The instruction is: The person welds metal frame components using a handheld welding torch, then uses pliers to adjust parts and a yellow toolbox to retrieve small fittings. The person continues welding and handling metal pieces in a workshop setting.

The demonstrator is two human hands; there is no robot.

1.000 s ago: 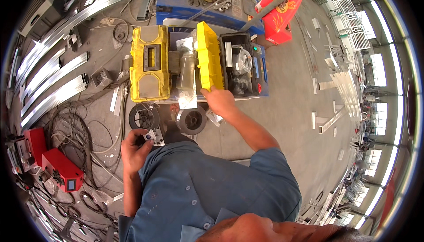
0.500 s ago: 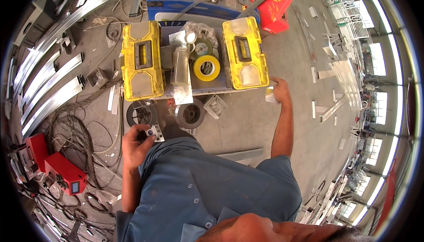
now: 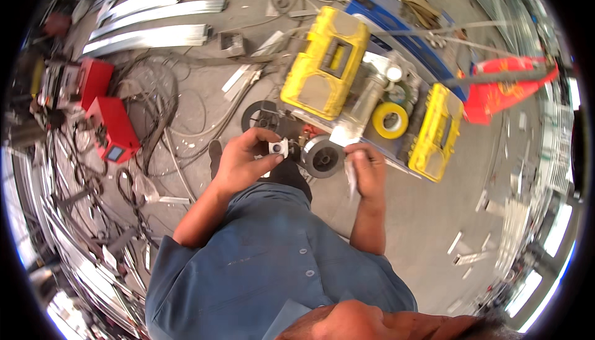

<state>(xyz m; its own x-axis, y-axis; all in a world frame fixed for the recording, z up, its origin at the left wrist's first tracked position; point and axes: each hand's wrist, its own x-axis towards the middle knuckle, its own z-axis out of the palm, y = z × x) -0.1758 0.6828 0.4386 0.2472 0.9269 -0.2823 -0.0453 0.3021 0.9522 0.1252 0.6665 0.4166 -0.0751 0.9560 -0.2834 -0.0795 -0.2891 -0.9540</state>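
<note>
My left hand (image 3: 246, 161) is closed around a small white metal part (image 3: 278, 148), held just left of a grey wire spool (image 3: 324, 158) on the floor. My right hand (image 3: 367, 166) pinches a thin pale strip (image 3: 351, 175) that hangs down beside that spool. Beyond both hands lie two shut yellow toolboxes, the left one (image 3: 326, 64) and the right one (image 3: 437, 130). Between them sit a yellow tape roll (image 3: 390, 120) and a clear bottle (image 3: 363, 101).
A black wire spool (image 3: 260, 115) lies left of the grey one. Red welding units (image 3: 114, 130) and tangled cables (image 3: 164, 114) fill the left. Aluminium profiles (image 3: 145, 35) lie at the top left. A red bag (image 3: 503, 95) and a blue case (image 3: 414, 33) are behind the toolboxes.
My right hand came back from the right toolbox, whose lid is now down, to beside the grey spool, holding a pale strip. My left hand rose with the white part. The view swung left.
</note>
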